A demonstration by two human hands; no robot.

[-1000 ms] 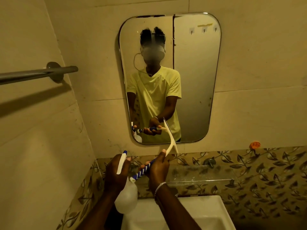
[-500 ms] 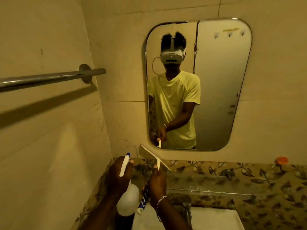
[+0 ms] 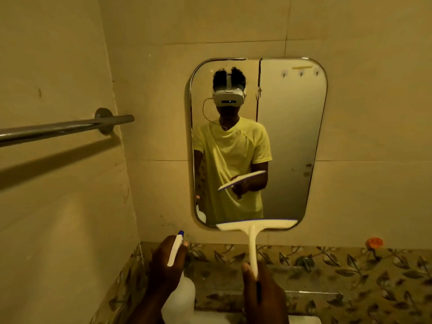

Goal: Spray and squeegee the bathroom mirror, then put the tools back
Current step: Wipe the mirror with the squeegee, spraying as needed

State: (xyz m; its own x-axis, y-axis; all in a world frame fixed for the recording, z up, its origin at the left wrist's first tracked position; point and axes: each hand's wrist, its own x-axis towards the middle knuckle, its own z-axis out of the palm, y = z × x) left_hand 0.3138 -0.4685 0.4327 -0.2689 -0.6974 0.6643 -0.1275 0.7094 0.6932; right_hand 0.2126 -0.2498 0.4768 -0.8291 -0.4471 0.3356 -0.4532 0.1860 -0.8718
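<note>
the right hand [image 3: 261,293] clenches the white plastic squeegee [image 3: 253,235] upright, its blade seemingly near the rounded wall mirror [image 3: 292,136]'s lower edge. to the left, the left hand [image 3: 163,265] grips the translucent white spray bottle [image 3: 180,295].

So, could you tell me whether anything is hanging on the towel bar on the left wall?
No, the towel bar is bare along its whole visible length, with only its shadow falling on the wall below it.

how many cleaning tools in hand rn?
2. Spray bottle in the left hand, lower left of the mirror; squeegee in the right hand, blade up at the mirror's bottom edge. None seen elsewhere.
</note>
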